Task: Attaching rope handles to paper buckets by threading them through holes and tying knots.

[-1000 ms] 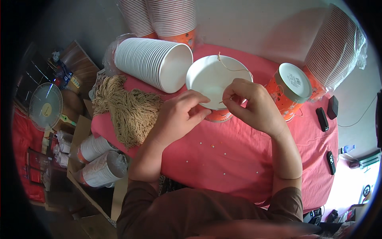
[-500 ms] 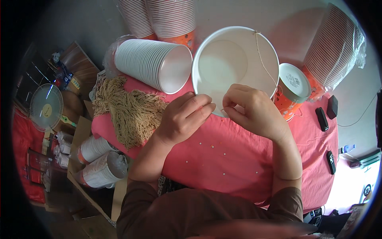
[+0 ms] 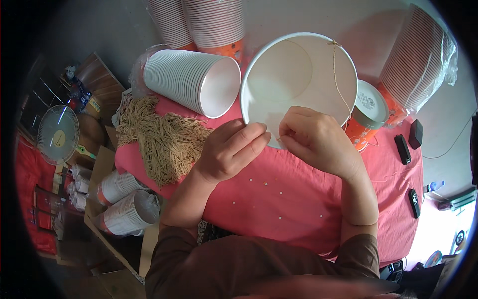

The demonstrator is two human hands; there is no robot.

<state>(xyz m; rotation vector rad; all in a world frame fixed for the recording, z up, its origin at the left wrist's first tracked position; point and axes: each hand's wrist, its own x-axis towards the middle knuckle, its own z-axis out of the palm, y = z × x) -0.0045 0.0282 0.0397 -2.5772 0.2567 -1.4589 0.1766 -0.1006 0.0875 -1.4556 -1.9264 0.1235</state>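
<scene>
While both hands pinch the paper bowl (image 3: 294, 84) rim at frame centre, left hand (image 3: 231, 152) and right hand (image 3: 318, 139) narrow, treat it as light, crushable; grip its stiff rim, keeping the thin string (image 3: 336, 74) slack.

A pink-clothed table (image 3: 298, 199) stands against a pale grey wall (image 3: 109, 30), with a small fan (image 3: 58, 134) and cardboard boxes (image 3: 99, 209) on the cluttered floor at left.

A round white printed label (image 3: 371, 102) tops the orange cup near the table's right edge; clear plastic wrap (image 3: 423, 60) sleeves the striped cup stack at the far right corner.
</scene>
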